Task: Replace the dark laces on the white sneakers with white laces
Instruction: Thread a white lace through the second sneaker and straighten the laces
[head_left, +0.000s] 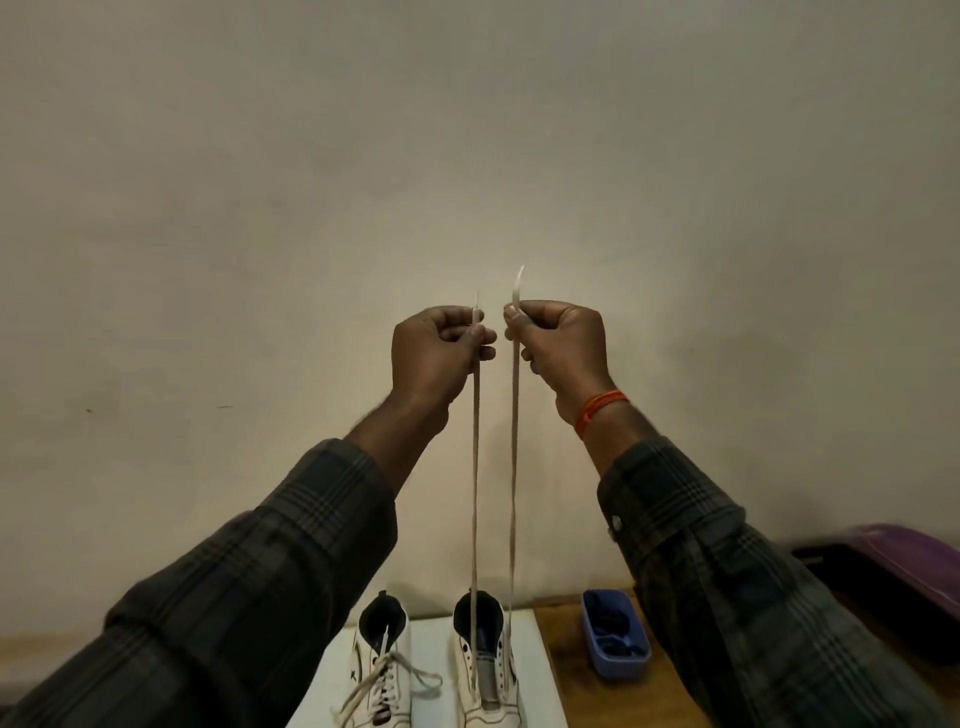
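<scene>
Left hand (441, 353) & right hand (558, 345), mid-frame, each pinch one end of the white lace (514, 467), fingers curled round it. Both strands run taut down to right sneaker (488, 670), bottom centre. Left sneaker (384, 670) beside it, already white-laced. Blue tray (615, 636) lower right w/ dark laces.

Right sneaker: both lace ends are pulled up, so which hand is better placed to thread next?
Probably left: left hand pinches its end near the tip, while right hand leaves more white lace protruding.
</scene>
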